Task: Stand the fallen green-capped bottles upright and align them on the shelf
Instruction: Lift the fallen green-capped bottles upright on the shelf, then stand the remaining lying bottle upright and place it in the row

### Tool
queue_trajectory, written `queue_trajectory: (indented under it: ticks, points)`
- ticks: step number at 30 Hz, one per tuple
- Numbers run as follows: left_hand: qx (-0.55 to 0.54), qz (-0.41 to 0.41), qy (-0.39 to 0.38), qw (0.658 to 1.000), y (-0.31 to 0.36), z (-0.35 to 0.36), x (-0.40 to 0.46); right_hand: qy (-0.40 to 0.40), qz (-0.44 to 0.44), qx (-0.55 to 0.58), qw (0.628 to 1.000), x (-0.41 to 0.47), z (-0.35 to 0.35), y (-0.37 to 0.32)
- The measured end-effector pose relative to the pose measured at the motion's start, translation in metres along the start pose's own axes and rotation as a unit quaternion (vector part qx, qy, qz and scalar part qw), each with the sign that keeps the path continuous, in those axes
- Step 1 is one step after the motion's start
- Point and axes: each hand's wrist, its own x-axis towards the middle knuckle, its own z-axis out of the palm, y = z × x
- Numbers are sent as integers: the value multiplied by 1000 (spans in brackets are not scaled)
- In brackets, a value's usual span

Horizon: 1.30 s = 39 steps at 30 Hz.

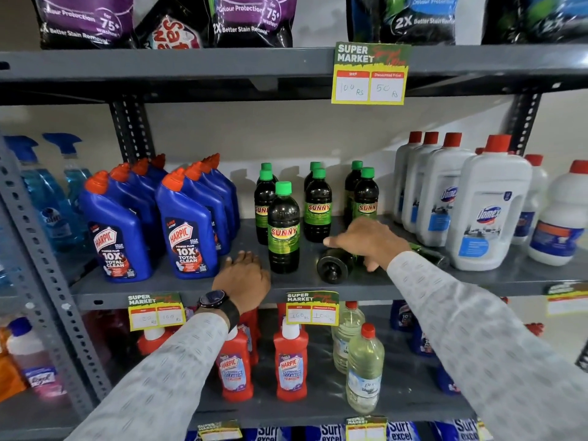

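Beside upright "SUNNY" bottles (283,227), fallen bottle (334,265) under right hand (369,241)

Patterned long sleeves, one wristwatch

The person is wearing a pale grey sleeve (165,370) on each arm, and a dark round wristwatch (213,299) is sitting on the left wrist.

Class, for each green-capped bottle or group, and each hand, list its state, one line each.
Front Sunny bottle: upright.
Fallen bottle: on its side, base towards camera.
Rear Sunny bottles: upright, in rows.
Right hand: on the fallen bottle.
Left hand: empty, on shelf edge.
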Motion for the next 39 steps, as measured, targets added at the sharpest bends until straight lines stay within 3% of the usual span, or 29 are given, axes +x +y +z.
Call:
queue_trajectory:
  ticks: [5, 11, 17, 21, 24, 34, 39]
  points:
    - [-3, 2, 14, 1000, 0, 7, -4, -22, 55, 175, 983, 6, 18, 3]
    - [-24, -6, -1, 1000, 1, 6, -4, -58, 28, 343, 937, 1, 15, 9]
    - [-20, -7, 7, 1000, 1, 7, -4, 26, -64, 451, 890, -3, 3, 1]
    - [-6, -12, 2, 1000, 2, 6, -4, 140, -138, 403, 894, 3, 26, 11]
    - [-13, -15, 7, 1000, 3, 6, -4, 176, -155, 350, 907, 5, 45, 22]
    - [-5, -18, 2, 1000, 3, 7, -2, 190, -152, 266, 933, 12, 65, 33]
    - [-6, -17, -1, 1000, 2, 7, -1, 173, -169, 295, 924, 10, 70, 35]
